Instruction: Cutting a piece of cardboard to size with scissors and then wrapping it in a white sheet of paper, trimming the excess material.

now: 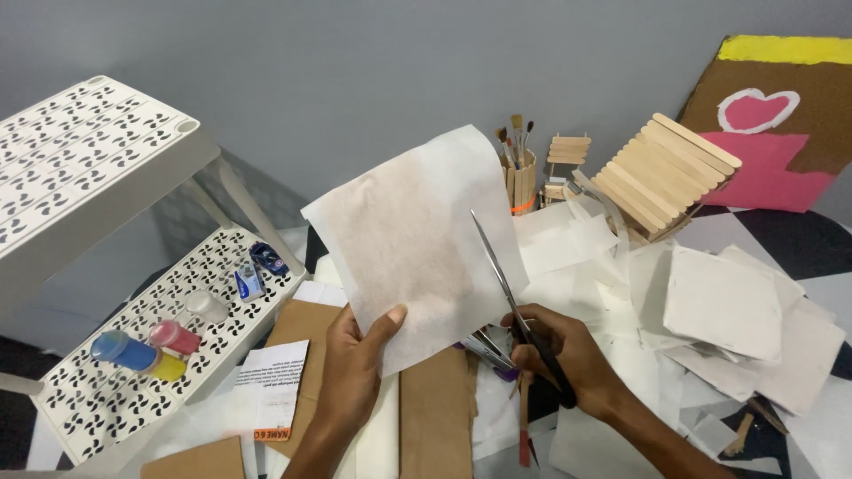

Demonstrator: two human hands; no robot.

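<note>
1. The left hand grips a sheet of white paper by its lower edge, thumb pressed on the front and the other fingers hidden behind it. The sheet stands nearly upright in the air, tilted a little, above the table.
2. The right hand is closed around the black handles of a pair of scissors. The blades point up and to the left, and they lie across the right edge of the sheet, near its lower right corner. I cannot tell whether the blades are parted or shut.
3. Below the hands lie strips of brown cardboard and a printed paper slip.
4. To the right sits a loose heap of white paper pieces, spread over the table.
5. Behind the sheet stands a small cup of paintbrushes, made of wooden sticks, and just beside it a tiny chair of wooden sticks.
6. Further right, a panel of flat wooden sticks leans at a slant.
7. Against the wall rests a painted board with a pink heart outlined in white.
8. On the left is a white shelf rack with a patterned top; its lower shelf carries small paint bottles in blue, pink and yellow.
</note>
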